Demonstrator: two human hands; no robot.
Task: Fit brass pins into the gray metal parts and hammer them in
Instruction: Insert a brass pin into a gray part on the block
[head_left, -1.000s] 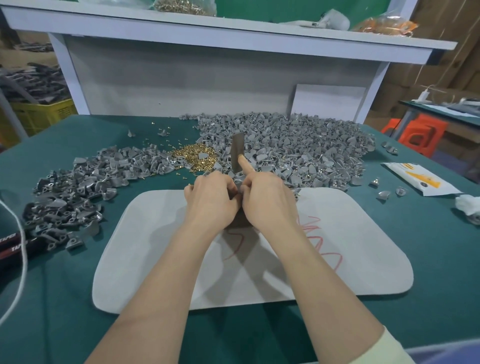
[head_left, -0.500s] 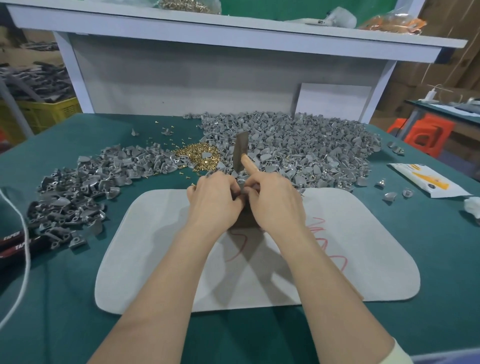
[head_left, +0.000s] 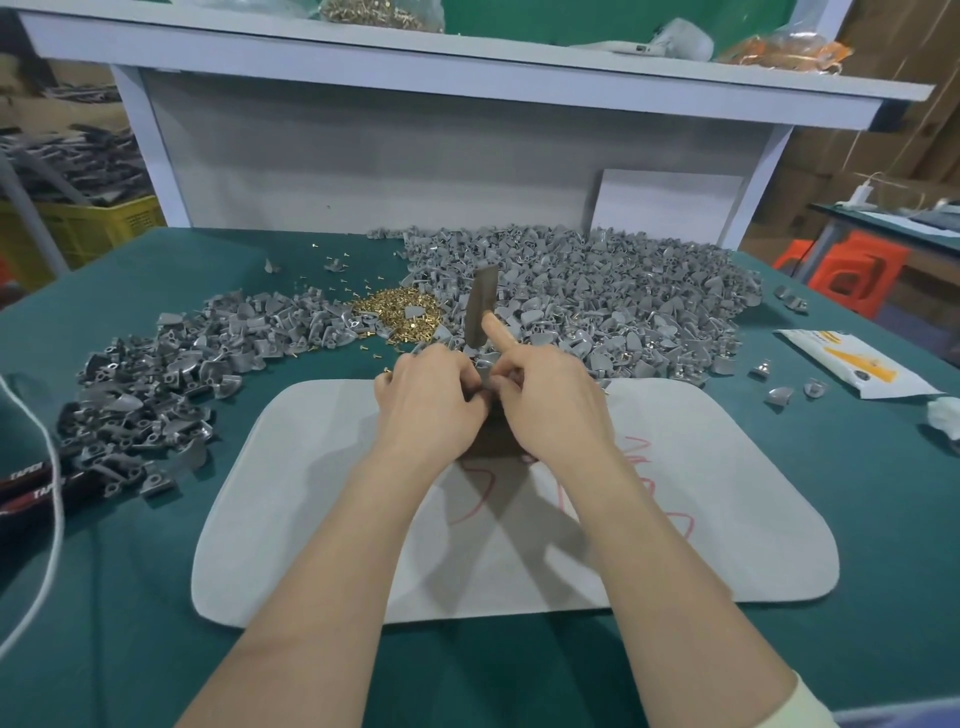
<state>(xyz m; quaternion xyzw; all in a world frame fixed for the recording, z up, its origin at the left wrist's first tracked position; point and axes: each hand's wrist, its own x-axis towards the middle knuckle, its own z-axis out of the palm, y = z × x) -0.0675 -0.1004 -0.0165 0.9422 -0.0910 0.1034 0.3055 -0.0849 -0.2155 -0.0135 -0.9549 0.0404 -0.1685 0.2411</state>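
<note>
Left hand: your left hand (head_left: 428, 402) sits at the far edge of the pad, with its fingers curled in tight and its tips against your right hand. What it pinches is hidden, so I cannot tell if it holds anything.
Right hand: your right hand (head_left: 550, 405) is wrapped around the flat metal bar (head_left: 480, 306). Your pointing finger lies straight up along it and the other fingers are curled.
Bar: it is dull gray, thin and flat with a rounded top. It stands almost upright and leans a little to the right.
Part you work on: a small bit of gray shows between your fingertips, but the rest is covered.
Brass pins: the brass pins (head_left: 402, 317) are tiny, shiny and gold. They lie in a loose heap just past your left hand, and a few are scattered on the cloth.
Gray metal parts: the gray metal parts (head_left: 597, 296) are small, curved and matte. They make a big bumpy heap behind your hands.
Darker parts: the darker parts (head_left: 171, 384) spread out on your left in a long heap.
Pad: the pad (head_left: 675, 519) is pale gray, smooth and flat, with round corners and a red scribble (head_left: 654, 488) on it.
Table: the table (head_left: 857, 519) is covered with soft green cloth.
Other things: a white packet (head_left: 852, 364) lies on the right, and a white cord (head_left: 47, 467) hangs on the left.
</note>
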